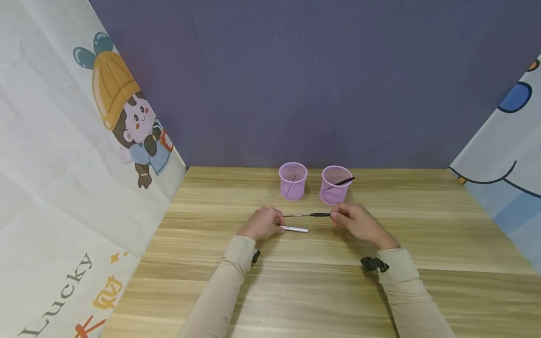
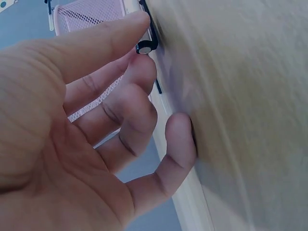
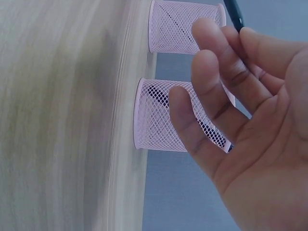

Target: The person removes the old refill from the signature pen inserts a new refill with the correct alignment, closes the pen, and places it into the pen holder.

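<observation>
My left hand (image 1: 264,223) pinches one end of a short white pen (image 1: 296,229) between thumb and index finger, low over the table. In the left wrist view, the pen's dark end (image 2: 146,47) shows between those fingertips. My right hand (image 1: 359,223) pinches the dark, thicker handle (image 1: 320,214) of a slender rod by its end. The rod's thin shaft (image 1: 296,216) points left toward the left hand, where fingers hide its tip. Whether the left hand touches the rod I cannot tell. In the right wrist view, the other right fingers are loosely bent.
Two pink mesh cups stand behind the hands. The left cup (image 1: 292,188) holds a thin dark stick; the right cup (image 1: 331,195) holds a black-handled item (image 1: 344,181) leaning over its rim. The wooden table (image 1: 203,202) ends at a dark blue back panel (image 1: 296,84).
</observation>
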